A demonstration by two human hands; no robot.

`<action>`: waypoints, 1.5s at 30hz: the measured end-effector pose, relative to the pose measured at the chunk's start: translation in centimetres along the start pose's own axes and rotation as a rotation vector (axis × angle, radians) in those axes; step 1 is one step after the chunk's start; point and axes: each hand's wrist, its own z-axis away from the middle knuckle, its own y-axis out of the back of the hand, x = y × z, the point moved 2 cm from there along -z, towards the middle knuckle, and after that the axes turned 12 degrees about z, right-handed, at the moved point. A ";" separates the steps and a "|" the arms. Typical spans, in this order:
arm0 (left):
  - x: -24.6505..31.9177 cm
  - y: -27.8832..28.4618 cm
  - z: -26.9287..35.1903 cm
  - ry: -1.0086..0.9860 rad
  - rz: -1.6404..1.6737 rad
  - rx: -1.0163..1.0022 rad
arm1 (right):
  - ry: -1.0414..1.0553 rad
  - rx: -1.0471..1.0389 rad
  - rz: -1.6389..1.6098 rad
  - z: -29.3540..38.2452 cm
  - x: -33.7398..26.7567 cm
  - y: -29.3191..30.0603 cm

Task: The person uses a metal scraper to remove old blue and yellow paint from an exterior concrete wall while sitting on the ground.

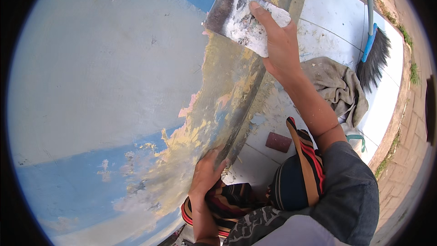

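Note:
My right hand [281, 46] grips a flat scraper [216, 12], its dark metal blade against the wall and its upper part coated in white residue. The thumb presses on the whitened part. Peeling blue and white paint on the wall [112, 85] gives way to a yellowish, pinkish bare strip [205, 109] along the base. Lower down, my left hand [206, 174] rests on this scraped strip with nothing seen in it. Its fingertips lie close to the wall's bottom edge.
White floor tiles [333, 3] carry paint flakes along the wall. A crumpled grey cloth [336, 85] lies right of my forearm, beside a broom [375, 58] with black bristles. A reddish-brown sandpaper piece [278, 142] lies near my knee. Brick paving [399, 174] runs beyond the tile edge.

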 end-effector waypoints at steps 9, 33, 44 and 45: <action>-0.3 -0.1 0.1 -0.015 -0.005 0.023 | 0.008 -0.060 0.092 0.2 0.3 0.3; -0.3 0.3 0.1 0.012 0.010 0.015 | 0.042 -0.012 0.134 -1.0 1.2 1.3; -0.7 0.0 -0.4 0.008 0.023 -0.009 | 0.094 -0.072 0.130 -0.6 1.0 2.0; -0.5 -0.1 -0.2 0.003 0.015 -0.008 | 0.018 -0.063 0.149 -0.6 0.7 2.1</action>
